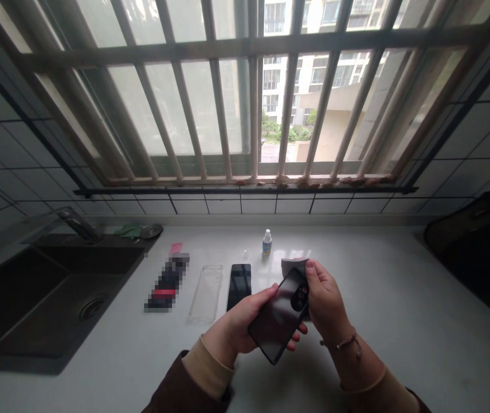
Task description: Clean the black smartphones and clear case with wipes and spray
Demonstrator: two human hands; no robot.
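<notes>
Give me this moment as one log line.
left hand: holding black phone | right hand: gripping its camera end | counter: second phone, clear case, bottle | sink: at left

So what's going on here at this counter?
Someone is holding a dark phone or phone case with both hands, its camera end toward the window. The left hand grips its side, and the right hand pinches it near the camera end. On the counter, a black-faced phone lies partly behind the left hand, with a clear phone case to its left and a small bottle standing beyond.
</notes>
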